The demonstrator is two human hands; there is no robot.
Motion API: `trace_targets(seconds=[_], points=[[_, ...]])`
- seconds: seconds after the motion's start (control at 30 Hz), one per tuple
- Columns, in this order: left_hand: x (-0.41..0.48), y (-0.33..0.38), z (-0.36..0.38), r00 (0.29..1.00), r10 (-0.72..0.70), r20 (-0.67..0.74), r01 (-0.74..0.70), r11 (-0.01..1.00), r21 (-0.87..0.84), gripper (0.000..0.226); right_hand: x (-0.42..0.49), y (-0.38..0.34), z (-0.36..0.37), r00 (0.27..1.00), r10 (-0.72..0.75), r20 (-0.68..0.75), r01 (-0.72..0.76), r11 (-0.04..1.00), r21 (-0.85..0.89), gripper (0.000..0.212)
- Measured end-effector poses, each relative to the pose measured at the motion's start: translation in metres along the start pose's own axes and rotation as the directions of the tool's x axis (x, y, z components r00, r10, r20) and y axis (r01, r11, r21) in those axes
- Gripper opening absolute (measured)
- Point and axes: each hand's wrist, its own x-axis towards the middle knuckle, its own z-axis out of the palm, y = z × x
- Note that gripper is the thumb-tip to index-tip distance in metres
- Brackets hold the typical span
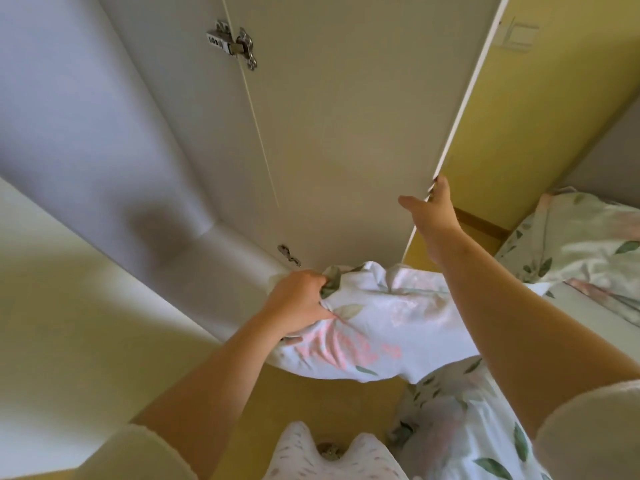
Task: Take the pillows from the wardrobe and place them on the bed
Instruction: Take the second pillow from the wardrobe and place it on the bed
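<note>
Head-cam view. A pale wardrobe door [339,116] stands swung open and fills the centre. At R is a bed [595,251] w/ floral bedding, set against a yellow wall [519,116]. A floral pillow [381,327], white w/ pink blooms & green leaves, is held up at the door's lower edge, beside the bed. A floral bundle [460,427] at bottom R is poss. a second pillow; too blurred to tell. The left hand [301,299] is clenched round a bunched corner of the pillow. The right hand [436,206] hooks its fingers over the door's free edge, thumb out. Two metal hinges: top hinge [232,43], lower hinge [289,254].
</note>
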Motion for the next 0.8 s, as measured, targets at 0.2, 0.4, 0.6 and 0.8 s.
trace_targets(seconds=[0.2, 0.4, 0.6, 0.8], points=[[-0.010, 0.006, 0.006, 0.996, -0.071, -0.049, 0.068, 0.997, -0.042, 0.036, 0.007, -0.001, 0.000, 0.999, 0.007, -0.035, -0.008, 1.000, -0.019, 0.049], [-0.025, 0.011, 0.010, 0.991, -0.126, -0.035, 0.123, 0.989, -0.084, 0.035, -0.023, 0.004, 0.001, 0.989, -0.102, -0.106, 0.081, 0.979, -0.186, 0.031], [-0.052, -0.011, 0.003, 0.956, -0.282, -0.079, 0.259, 0.940, -0.220, 0.036, -0.067, 0.010, 0.027, 0.978, -0.198, 0.063, 0.208, 0.927, -0.312, 0.026], [-0.082, -0.038, 0.001, 0.874, -0.451, -0.182, 0.383, 0.868, -0.316, 0.036, -0.097, 0.009, 0.069, 0.916, -0.229, 0.328, 0.351, 0.855, -0.382, 0.032]])
